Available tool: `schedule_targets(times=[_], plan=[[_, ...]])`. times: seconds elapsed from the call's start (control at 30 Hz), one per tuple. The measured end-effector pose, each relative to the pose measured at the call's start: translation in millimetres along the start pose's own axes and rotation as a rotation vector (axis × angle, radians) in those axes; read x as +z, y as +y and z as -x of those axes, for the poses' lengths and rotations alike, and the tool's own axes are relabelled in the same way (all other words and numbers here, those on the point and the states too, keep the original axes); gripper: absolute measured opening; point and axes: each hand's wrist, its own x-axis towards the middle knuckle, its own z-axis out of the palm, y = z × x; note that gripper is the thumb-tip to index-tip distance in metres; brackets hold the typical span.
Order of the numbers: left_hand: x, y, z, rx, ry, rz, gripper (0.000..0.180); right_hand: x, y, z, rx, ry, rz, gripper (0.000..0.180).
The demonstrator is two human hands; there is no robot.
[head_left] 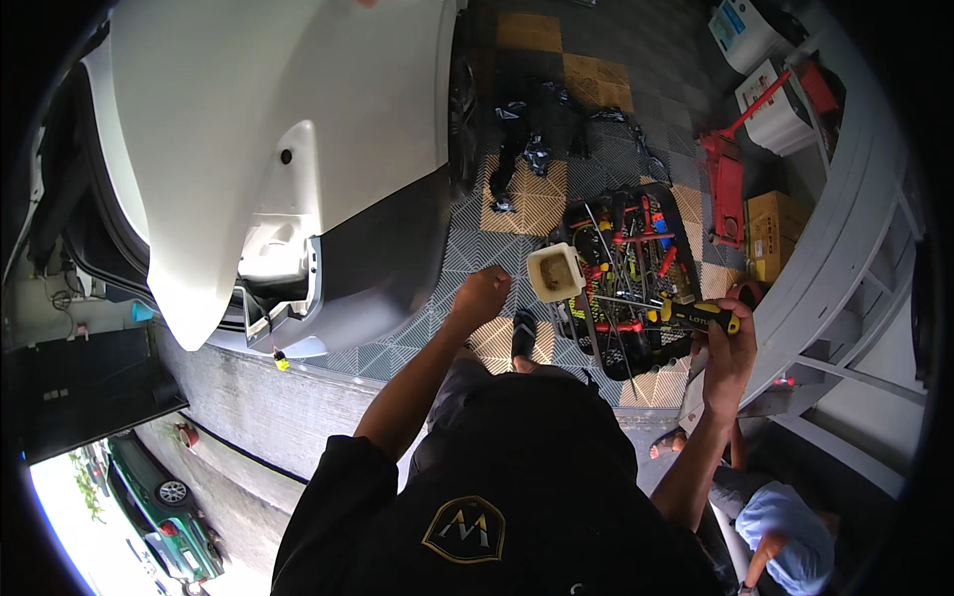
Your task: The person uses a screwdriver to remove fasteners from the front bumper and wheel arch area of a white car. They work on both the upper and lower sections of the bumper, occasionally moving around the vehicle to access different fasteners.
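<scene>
A tool case [618, 366] lies on the tiled floor [477, 253], packed with metal rods, sockets and red-handled tools [636, 237]. The right hand [728, 345] is over the near right corner of the case, its thumb and fingers closed around a black and yellow tool [699, 317]. That tool lies roughly sideways above the right part of the case.

The left hand [484, 294] is left of the case, apart from it, its fingers curled in like a loose fist; I cannot tell whether something is inside. Nearest to it is a cream square tub [538, 274] at the left edge of the case, with a brownish bottom inside.

Farther left of the case is a white car [209, 109] with a dark bumper [383, 263]. An opening in the car's corner shows wires and a yellow plug [281, 364] hanging below. Beyond the case, dark crumpled material [537, 154] lies on the floor. To the right and beyond the case is a red jack [726, 189], with a cardboard box [774, 234] beside it. On the near right side of the case is another person in a blue shirt [795, 531].
</scene>
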Motion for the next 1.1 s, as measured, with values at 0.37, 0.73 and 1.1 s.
schedule_targets(times=[0.37,0.73,1.1], plan=[[-211.2,-3.2,173.6,-0.068,0.487,0.436,0.029,185.1,-11.1,-11.1,-0.020,-0.513,-0.085,0.029],[-263.4,-68.6,263.1,0.195,0.578,0.449,0.020,357.0,-81.9,126.1,-0.304,-0.800,-0.002,0.037],[-338.5,-183.2,249.9,0.291,0.569,0.522,0.027,438.5,-40.9,243.7,0.082,-0.788,0.541,0.043]])
